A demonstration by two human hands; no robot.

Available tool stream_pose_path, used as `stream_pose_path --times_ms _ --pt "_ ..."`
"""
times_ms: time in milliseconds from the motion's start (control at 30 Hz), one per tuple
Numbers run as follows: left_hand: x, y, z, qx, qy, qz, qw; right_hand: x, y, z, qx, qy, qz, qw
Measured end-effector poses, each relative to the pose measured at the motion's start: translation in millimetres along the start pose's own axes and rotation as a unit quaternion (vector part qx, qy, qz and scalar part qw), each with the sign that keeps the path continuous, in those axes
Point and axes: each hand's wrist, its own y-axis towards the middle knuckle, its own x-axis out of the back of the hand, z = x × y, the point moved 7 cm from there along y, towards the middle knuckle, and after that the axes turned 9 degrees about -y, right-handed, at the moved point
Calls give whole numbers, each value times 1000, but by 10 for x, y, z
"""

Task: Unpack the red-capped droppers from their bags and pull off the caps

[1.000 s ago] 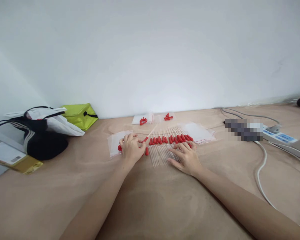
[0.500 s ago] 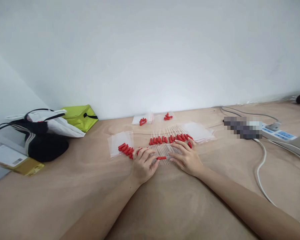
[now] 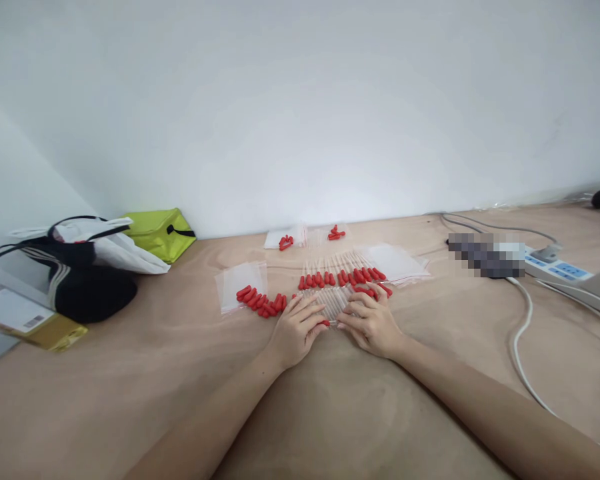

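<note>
My left hand (image 3: pixel 299 329) and my right hand (image 3: pixel 369 323) meet at the near end of a row of thin clear tubes (image 3: pixel 336 293) lying on the table. Between their fingertips sits one red cap (image 3: pixel 324 323), pinched by the left fingers against a tube end that the right fingers grip. A row of red caps (image 3: pixel 341 277) lies across the tubes. A loose line of red caps (image 3: pixel 260 302) runs left of my left hand, by a small clear bag (image 3: pixel 233 281).
Two small bags with red caps (image 3: pixel 286 241) lie near the wall, a stack of clear bags (image 3: pixel 397 262) right of the tubes. A power strip (image 3: pixel 563 272) and white cable (image 3: pixel 523 360) lie at right. A dark bag (image 3: pixel 83 277) and green pouch (image 3: pixel 157 230) sit at left.
My left hand came from the caps by the left bag to the tubes' near end with one red cap. My right hand drew back slightly to meet it.
</note>
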Motion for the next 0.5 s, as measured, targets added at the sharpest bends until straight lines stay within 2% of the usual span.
stream_pose_path --times_ms 500 --pt "3 -42 -13 -3 -18 -2 1000 103 -2 55 24 -5 -27 999"
